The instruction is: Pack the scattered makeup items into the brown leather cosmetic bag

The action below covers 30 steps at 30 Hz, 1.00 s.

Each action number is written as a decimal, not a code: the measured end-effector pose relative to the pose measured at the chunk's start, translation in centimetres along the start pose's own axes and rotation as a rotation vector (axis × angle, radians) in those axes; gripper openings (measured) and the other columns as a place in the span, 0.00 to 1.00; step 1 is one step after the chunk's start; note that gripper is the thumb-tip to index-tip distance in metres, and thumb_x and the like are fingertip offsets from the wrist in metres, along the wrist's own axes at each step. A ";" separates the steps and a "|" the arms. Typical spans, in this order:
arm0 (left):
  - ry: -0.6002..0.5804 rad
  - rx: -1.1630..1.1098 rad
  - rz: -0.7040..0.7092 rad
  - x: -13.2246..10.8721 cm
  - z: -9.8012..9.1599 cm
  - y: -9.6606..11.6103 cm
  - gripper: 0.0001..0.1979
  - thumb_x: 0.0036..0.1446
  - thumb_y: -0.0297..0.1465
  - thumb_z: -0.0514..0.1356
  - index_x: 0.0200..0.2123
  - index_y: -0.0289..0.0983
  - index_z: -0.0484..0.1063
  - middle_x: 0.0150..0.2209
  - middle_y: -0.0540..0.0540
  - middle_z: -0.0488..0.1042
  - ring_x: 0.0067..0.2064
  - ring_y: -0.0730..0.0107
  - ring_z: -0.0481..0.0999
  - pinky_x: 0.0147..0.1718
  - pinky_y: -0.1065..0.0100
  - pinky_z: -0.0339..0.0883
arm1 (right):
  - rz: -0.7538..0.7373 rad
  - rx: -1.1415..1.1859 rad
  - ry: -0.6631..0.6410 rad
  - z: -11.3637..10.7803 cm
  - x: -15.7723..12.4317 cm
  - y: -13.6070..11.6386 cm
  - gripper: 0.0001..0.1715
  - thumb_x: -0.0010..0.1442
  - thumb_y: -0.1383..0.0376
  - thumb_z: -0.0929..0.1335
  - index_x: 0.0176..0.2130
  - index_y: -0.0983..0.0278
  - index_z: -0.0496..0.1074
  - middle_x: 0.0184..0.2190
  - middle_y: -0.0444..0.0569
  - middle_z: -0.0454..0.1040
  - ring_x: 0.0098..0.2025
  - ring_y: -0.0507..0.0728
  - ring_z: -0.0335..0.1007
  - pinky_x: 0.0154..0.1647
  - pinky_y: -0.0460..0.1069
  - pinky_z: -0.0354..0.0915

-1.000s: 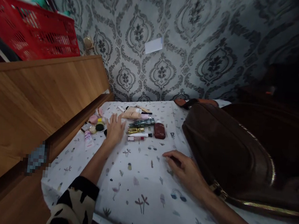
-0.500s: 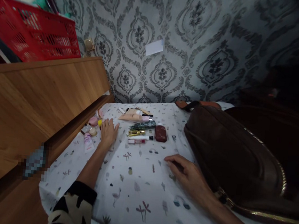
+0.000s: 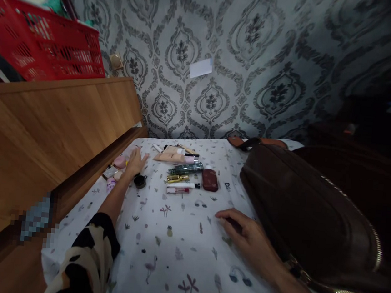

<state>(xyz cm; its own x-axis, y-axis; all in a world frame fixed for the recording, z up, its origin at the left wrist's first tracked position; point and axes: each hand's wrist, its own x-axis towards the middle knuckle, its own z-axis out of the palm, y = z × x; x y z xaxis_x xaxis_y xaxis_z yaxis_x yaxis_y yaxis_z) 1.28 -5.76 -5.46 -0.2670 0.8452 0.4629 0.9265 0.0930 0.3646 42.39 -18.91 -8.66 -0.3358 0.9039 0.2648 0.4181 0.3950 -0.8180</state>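
Note:
My left hand [image 3: 135, 162] reaches to the far left of the cloth, fingers stretched and apart, over a cluster of small cosmetics. Beside it are a pink round jar [image 3: 120, 161], a compact-like case [image 3: 110, 172] and a purple-and-white tube [image 3: 110, 184], partly hidden by my forearm. A small dark round pot [image 3: 140, 181] lies just right of my left wrist. Loosely curved on the cloth near the bag, my right hand [image 3: 241, 228] holds nothing. Between the hands lie a dark green tube [image 3: 186, 168], gold tube [image 3: 177, 178], red lip tube [image 3: 178, 190] and dark red case [image 3: 210, 179].
A large brown bag [image 3: 299, 210] with a gold zip takes up the right side. Peach squeeze tubes [image 3: 170, 155] lie at the back of the patterned cloth [image 3: 174, 236]. On the left stand a wooden panel [image 3: 64, 112] and a red basket [image 3: 50, 42].
My left hand has shifted left and slightly farther away over the cosmetics. The dark round pot now shows beside its wrist. My right hand stays nearly in place.

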 end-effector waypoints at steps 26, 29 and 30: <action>0.205 -0.203 -0.019 -1.4 -3.3 -2.3 0.23 0.69 0.41 0.49 0.55 0.31 0.69 0.66 0.30 0.63 0.72 0.46 0.50 0.70 0.43 0.40 | -0.026 -0.030 -0.019 0.1 0.0 0.3 0.21 0.61 0.54 0.61 0.38 0.62 0.78 0.37 0.54 0.80 0.38 0.61 0.77 0.37 0.54 0.71; 0.173 -0.214 -0.064 -2.7 -2.6 -2.9 0.24 0.67 0.45 0.53 0.56 0.32 0.70 0.67 0.31 0.61 0.72 0.45 0.50 0.69 0.41 0.40 | -0.026 -0.029 -0.024 0.2 0.0 0.2 0.21 0.61 0.54 0.61 0.38 0.62 0.78 0.37 0.54 0.80 0.37 0.61 0.76 0.36 0.54 0.71; 0.156 -0.227 -0.071 -3.3 -1.8 -2.7 0.25 0.67 0.46 0.54 0.56 0.34 0.70 0.66 0.32 0.63 0.71 0.47 0.54 0.68 0.41 0.44 | -0.024 -0.032 -0.027 0.2 0.0 0.2 0.21 0.61 0.54 0.61 0.38 0.62 0.78 0.38 0.54 0.79 0.37 0.61 0.76 0.35 0.54 0.71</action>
<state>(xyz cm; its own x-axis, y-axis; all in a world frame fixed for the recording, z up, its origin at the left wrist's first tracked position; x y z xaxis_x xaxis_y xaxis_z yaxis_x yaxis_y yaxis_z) -0.79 -9.75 -6.50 -0.3826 0.7481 0.5421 0.8256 0.0135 0.5640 42.31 -18.82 -8.94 -0.3684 0.8896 0.2700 0.4360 0.4218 -0.7950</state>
